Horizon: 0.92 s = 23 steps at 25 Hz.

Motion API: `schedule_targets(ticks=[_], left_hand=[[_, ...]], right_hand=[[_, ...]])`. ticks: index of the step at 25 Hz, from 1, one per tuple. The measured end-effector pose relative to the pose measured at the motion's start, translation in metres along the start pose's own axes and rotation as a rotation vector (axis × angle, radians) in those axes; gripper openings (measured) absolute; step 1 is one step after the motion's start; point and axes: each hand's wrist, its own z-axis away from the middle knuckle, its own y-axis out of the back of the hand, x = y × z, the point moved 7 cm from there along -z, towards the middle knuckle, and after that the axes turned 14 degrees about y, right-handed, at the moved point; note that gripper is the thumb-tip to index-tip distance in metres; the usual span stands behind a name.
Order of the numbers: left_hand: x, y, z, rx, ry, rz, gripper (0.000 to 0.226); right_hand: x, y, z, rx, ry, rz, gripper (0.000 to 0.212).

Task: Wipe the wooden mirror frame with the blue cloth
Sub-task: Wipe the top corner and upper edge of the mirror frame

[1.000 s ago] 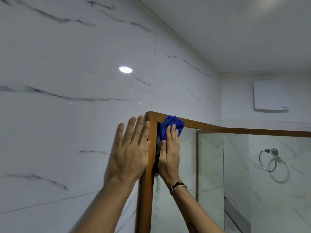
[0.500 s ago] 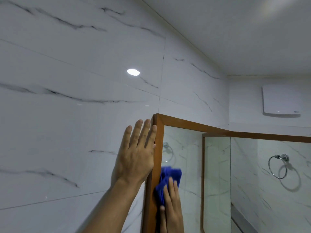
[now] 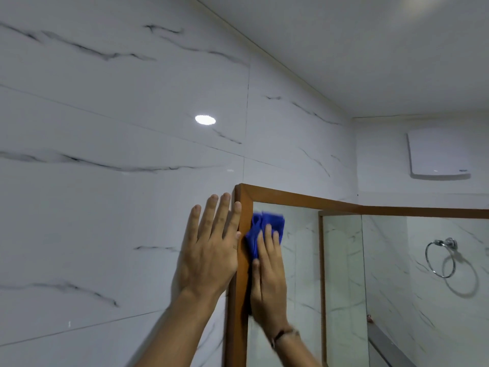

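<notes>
Blue cloth (image 3: 265,221) — right hand (image 3: 268,283) presses it, fingers (image 3: 268,235) straight | left hand (image 3: 209,251) flat on wall (image 3: 105,207)

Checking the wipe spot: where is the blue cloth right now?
Head view, centre: the blue cloth is pressed under the right hand against the wooden mirror frame's left upright, just below its top corner, right of the left hand.

- The cloth (image 3: 266,219) is a strong royal blue, one shade all over.
- The mirror frame (image 3: 304,202) is warm mid-brown wood; I can't make out any grain.
- The wall tiles (image 3: 105,207) are glossy white with thin grey-black veins, like marble.
- The ceiling (image 3: 370,49) is plain white.
- The towel ring (image 3: 447,243) is shiny silver.
- The box (image 3: 438,156) high on the far wall is plain white.
</notes>
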Motion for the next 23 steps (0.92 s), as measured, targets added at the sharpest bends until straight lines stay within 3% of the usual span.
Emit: schedule_targets(ticks=[4, 11, 14, 18, 23], left_hand=[[0.001, -0.002, 0.0, 0.008, -0.001, -0.028, 0.07], [0.001, -0.005, 0.0, 0.058, -0.008, 0.031, 0.068], [-0.001, -0.009, 0.0, 0.092, -0.022, 0.039, 0.069], [-0.002, -0.014, 0.0, 0.115, -0.012, 0.069, 0.069], [-0.002, -0.015, -0.001, 0.12, -0.009, 0.059, 0.069]], right_hand=[[-0.008, 0.001, 0.077, -0.058, 0.093, 0.071, 0.072], [0.001, 0.003, -0.046, -0.015, -0.041, -0.01, 0.059], [-0.007, 0.002, 0.006, -0.013, -0.03, -0.018, 0.066], [-0.015, 0.007, 0.088, -0.044, 0.097, 0.158, 0.074], [-0.014, 0.015, 0.085, -0.017, 0.154, 0.319, 0.071]])
